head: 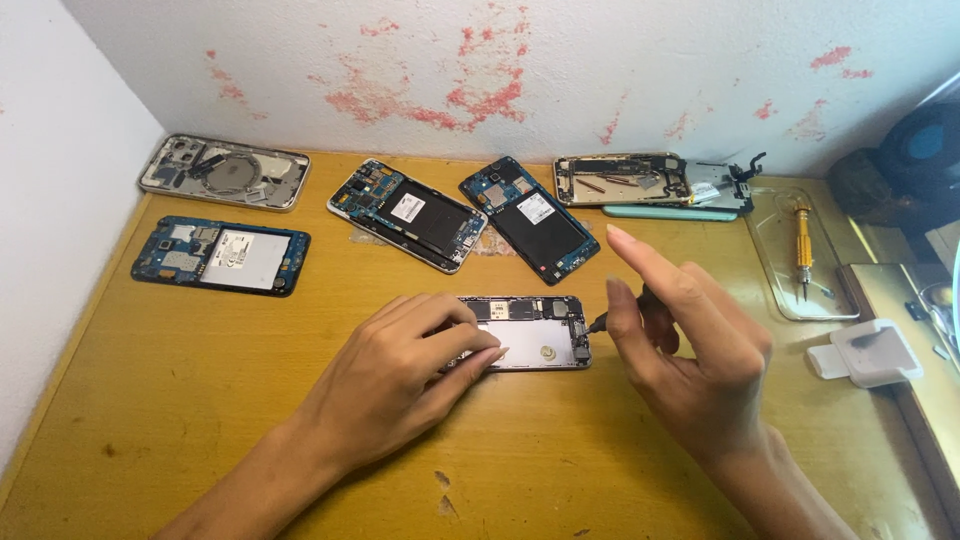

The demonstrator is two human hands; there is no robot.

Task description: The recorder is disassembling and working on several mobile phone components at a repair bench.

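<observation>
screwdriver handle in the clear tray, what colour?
Yellow-orange, with a dark metal tip. The screwdriver lies in the clear tray; head view shows it.

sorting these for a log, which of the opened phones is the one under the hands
The opened phone at the table's middle, nearest the camera: the left hand presses on it. The other five lie untouched along the wall.

Left hand (400, 370) flat, right hand (690, 350) pinched, forefinger raised
</observation>
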